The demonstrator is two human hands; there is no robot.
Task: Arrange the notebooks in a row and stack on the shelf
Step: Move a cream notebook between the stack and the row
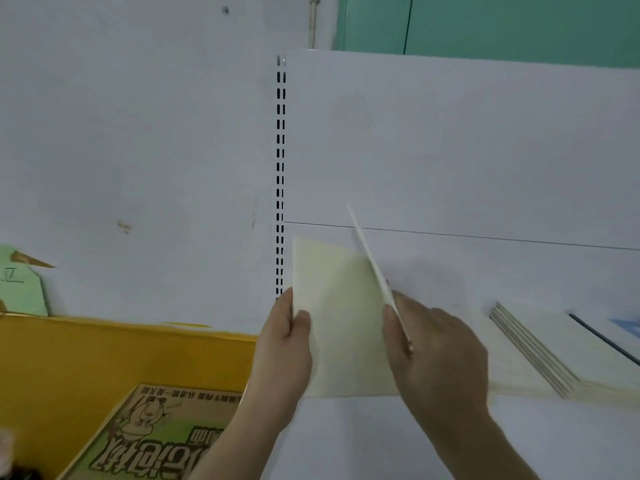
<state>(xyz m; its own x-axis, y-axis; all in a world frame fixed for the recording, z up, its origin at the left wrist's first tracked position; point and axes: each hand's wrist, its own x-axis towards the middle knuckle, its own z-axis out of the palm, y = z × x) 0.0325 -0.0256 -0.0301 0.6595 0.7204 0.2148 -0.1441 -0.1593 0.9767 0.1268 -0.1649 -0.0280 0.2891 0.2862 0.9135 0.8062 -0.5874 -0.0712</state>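
A pale cream notebook point(341, 306) stands tilted on the white shelf point(381, 438) near its left end. My left hand point(285, 344) grips the notebook's left edge. A second thin notebook point(369, 254) is seen edge-on, slanting up to the left, and my right hand point(433, 355) pinches its lower part between thumb and fingers. To the right a stack of several cream notebooks point(540, 351) lies flat on the shelf.
The shelf's white back panel point(467, 150) rises behind, with a slotted upright point(280, 168) at its left. A dark-edged blue item point(623, 327) lies at the far right. Left of the shelf sits a yellow box point(104, 358) holding a green printed booklet point(156, 438).
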